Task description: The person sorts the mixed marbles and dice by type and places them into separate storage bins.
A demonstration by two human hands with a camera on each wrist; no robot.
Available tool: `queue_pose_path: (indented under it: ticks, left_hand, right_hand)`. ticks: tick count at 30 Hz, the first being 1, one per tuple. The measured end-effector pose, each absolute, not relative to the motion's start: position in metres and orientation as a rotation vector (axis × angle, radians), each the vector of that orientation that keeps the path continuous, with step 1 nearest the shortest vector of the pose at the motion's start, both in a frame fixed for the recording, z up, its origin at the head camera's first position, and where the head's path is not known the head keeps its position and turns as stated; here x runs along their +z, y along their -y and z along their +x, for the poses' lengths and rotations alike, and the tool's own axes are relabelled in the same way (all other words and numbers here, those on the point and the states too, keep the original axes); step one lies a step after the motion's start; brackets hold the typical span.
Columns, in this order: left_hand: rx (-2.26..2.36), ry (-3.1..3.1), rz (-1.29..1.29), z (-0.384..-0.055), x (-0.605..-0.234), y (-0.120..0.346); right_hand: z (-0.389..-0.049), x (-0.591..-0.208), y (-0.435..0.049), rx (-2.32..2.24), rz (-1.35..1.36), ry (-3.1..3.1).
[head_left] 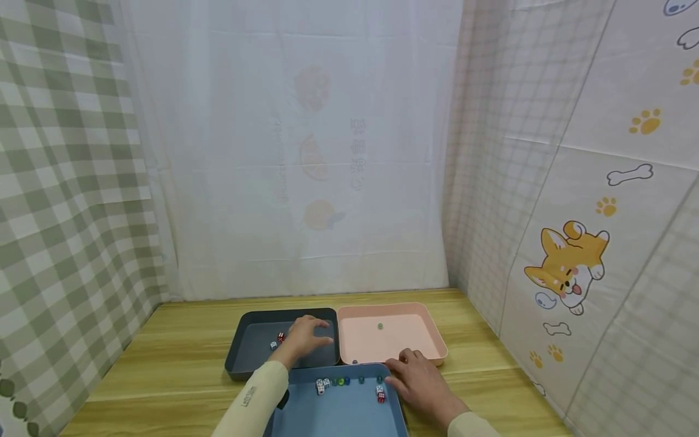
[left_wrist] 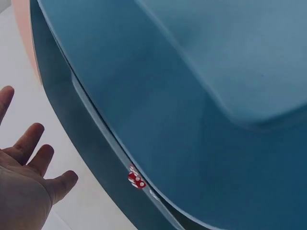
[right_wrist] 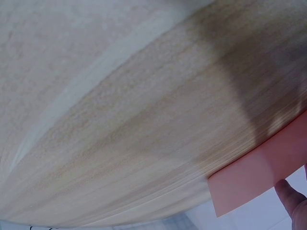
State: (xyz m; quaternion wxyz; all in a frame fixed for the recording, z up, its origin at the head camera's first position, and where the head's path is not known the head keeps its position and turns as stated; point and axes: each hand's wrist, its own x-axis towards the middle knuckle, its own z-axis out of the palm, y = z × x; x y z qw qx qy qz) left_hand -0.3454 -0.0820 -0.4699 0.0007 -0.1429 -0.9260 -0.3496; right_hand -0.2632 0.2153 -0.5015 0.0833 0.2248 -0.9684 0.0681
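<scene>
- Curtains (head_left: 306,267) are the biggest thing here: green-and-white check on the left, white with faint fruit prints at the back, paler check plus a cartoon dog and paw prints on the right.
- Counter (head_left: 164,364) is next, yellowish wood grain, with three trays on it.
- Blue tray (head_left: 338,419) sits nearest the person. Dark grey tray (head_left: 253,331) is behind it toward the left, and the pink tray (head_left: 409,340) is right beside that one.
- Left hand (head_left: 306,335) is above the dark grey tray, fingers spread, thumb well apart, holding nothing that I can see.
- Right hand (head_left: 423,382) is at the blue tray's far right corner, close to the pink tray's near edge. Fingers loosely bent, gap to the thumb, nothing visibly held. Can't tell if the fingertips touch the rim.
- Dice: three white dice (head_left: 320,390) clustered at the blue tray's far end, a white and a red die (head_left: 380,399) near the right hand, plus a red die (head_left: 281,336) and a white die (head_left: 273,345) in the dark grey tray.
- Marbles: a row of green, yellow-green and blue marbles (head_left: 341,382) along the blue tray's far side, and one greenish marble (head_left: 380,326) in the pink tray.
</scene>
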Motion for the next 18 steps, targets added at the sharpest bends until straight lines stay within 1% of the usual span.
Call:
queue_pose_path:
  ticks: [18]
  left_hand:
    - [-1.051, 2.895, -0.558, -0.333, -0.472, 0.099]
  right_hand:
    - [-0.263, -0.501, -0.214, 0.215, 0.689, 2.88]
